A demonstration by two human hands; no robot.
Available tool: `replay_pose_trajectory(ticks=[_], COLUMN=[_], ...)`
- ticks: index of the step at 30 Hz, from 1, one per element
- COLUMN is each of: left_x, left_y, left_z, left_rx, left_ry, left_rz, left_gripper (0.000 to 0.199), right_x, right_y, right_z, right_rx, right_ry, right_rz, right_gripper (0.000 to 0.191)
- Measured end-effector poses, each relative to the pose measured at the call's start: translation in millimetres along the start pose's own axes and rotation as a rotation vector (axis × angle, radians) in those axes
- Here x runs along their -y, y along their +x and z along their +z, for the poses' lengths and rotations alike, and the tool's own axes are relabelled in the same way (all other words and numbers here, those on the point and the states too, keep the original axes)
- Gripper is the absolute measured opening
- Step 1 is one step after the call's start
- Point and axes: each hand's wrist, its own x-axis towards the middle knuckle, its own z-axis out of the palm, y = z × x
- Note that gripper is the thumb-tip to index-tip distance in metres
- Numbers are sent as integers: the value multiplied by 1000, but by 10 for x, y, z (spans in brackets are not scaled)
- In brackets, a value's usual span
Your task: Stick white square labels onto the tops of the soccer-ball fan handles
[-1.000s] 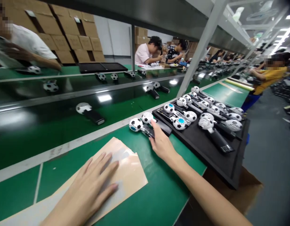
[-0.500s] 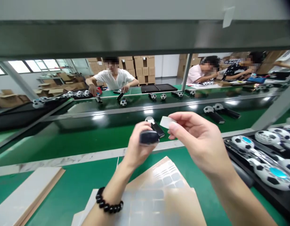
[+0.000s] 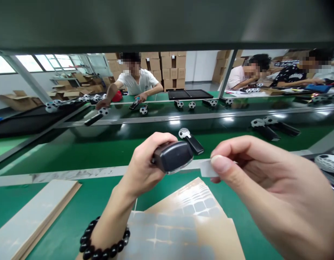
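The left hand (image 3: 140, 162), wearing a black bead bracelet (image 3: 103, 240), is clenched around a black plastic handle (image 3: 172, 157) at centre frame. The fingers wrap its far side. The handle's rounded, rectangular end cap, edged with a thin bright rim, faces the camera and tilts slightly. The rest of the handle is hidden by the hand, so its long axis cannot be fixed exactly; it appears to run from the end cap back into the palm.

The right hand (image 3: 267, 191) occupies the lower right of the frame. Its thumb and bent index finger pinch a small, pale, translucent rectangular pad (image 3: 207, 168) by one end. The free end of the pad points left, just beside the handle and not touching it.

Both hands are held above a green bench top (image 3: 75, 195), clear of its pale front strip. A tan-backed sheet of pale, gridded square pads (image 3: 183, 220) lies below them at lower centre. A stack of tan boards (image 3: 34, 213) lies at lower left.

Beyond the strip, a glossy dark conveyor belt (image 3: 156, 150) carries a white-and-black football-headed fan (image 3: 190, 140), well apart from the hands. A seated person (image 3: 136, 77) works across the belt at upper centre, in front of stacked cardboard cartons (image 3: 169, 68).
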Motion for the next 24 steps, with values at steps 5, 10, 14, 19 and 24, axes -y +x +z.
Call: replay_pose_trajectory(ticks=[5,10,14,19,24], left_x=[38,23,27,35,35], left_y=[-9,-12,-5,-10,-3], left_z=[-12,19,33,34,50], left_rx=[89,154,166,171,178], left_ry=[36,44,37,38,27], left_rz=[4,5,-11,-11,5], left_gripper=[34,38,38,38,40], right_x=[16,52,73,55,-36], right_y=[-35,-18,21,18,-2], right_z=[58,169,191,183,223], right_rx=[68,0,-39,-27,-257], right_ry=[21,88,117,122,-19], right_rz=[17,103,135,126,35], right_gripper=[14,15,18,18,20])
